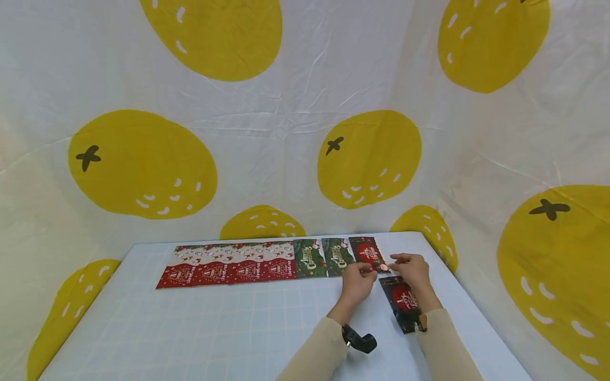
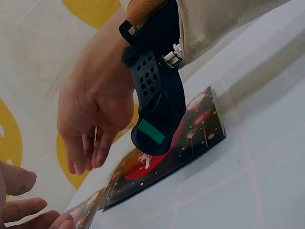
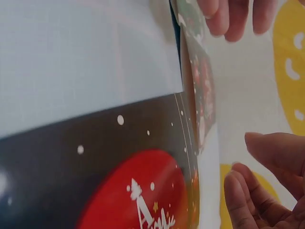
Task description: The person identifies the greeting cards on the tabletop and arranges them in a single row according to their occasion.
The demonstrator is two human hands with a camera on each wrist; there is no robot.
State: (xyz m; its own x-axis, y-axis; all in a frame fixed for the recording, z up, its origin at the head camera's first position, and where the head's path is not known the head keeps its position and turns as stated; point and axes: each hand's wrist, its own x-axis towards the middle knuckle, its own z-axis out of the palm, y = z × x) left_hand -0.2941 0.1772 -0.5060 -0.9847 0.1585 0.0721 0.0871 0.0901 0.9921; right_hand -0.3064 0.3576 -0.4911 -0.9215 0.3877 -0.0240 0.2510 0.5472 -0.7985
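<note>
A dark card with a red circle [image 1: 368,253] lies at the right end of a row of cards. My left hand [image 1: 357,283] is at its lower edge, fingers loosely bent with nothing between them in the left wrist view. Beyond its right corner is my right hand [image 1: 413,272], its thumb and fingers apart and holding nothing in the right wrist view. Whether fingertips touch the card is hard to tell. Under the right wrist lies a second dark card [image 2: 190,138] with the same red circle, partly covered by the wrist camera.
Several red-and-white cards [image 1: 226,263] and two green cards [image 1: 310,259] continue the row leftward along the back of the pale table [image 1: 190,333]. Behind it hangs a white cloth [image 1: 267,159] with yellow fruit prints. Both wrists carry black cameras [image 1: 359,339].
</note>
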